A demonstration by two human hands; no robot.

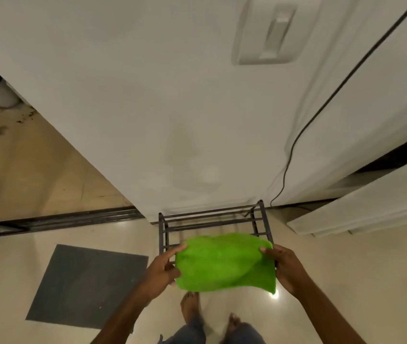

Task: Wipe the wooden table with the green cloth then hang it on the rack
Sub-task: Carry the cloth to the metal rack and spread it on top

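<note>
1. Two hands grip my green cloth [224,263]: left hand [164,269] pinches its 9 o'clock edge, right hand [285,269] clamps the 3 o'clock edge, the cloth stretched between them.
2. I see the cloth spread over the front of the dark metal rack [212,220], at 12 o'clock from my hands.
3. White wall [147,108] stands right behind the rack.
4. Black cable [294,150] trails down at 1 o'clock.
5. Grey mat [85,284] lies at 9 o'clock; bare feet [190,306] at 6.
</note>
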